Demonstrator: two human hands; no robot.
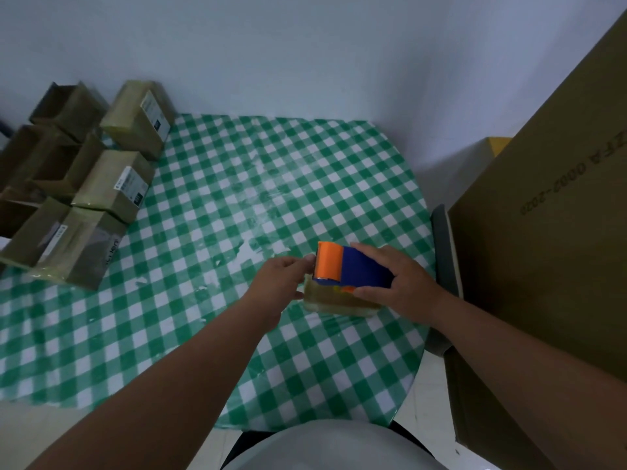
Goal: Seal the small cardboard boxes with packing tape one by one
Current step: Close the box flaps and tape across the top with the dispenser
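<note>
R hand [400, 286] fingers curl round tape dispenser [353, 268] atop small box [339, 301]; L hand [288, 279] fingers pinch box's left end, prob. steadying it for taping.

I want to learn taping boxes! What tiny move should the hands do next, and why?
Probably the right hand should pull the tape dispenser across the small box top. The dispenser already sits on the box, and the left hand steadies its left end.
</note>
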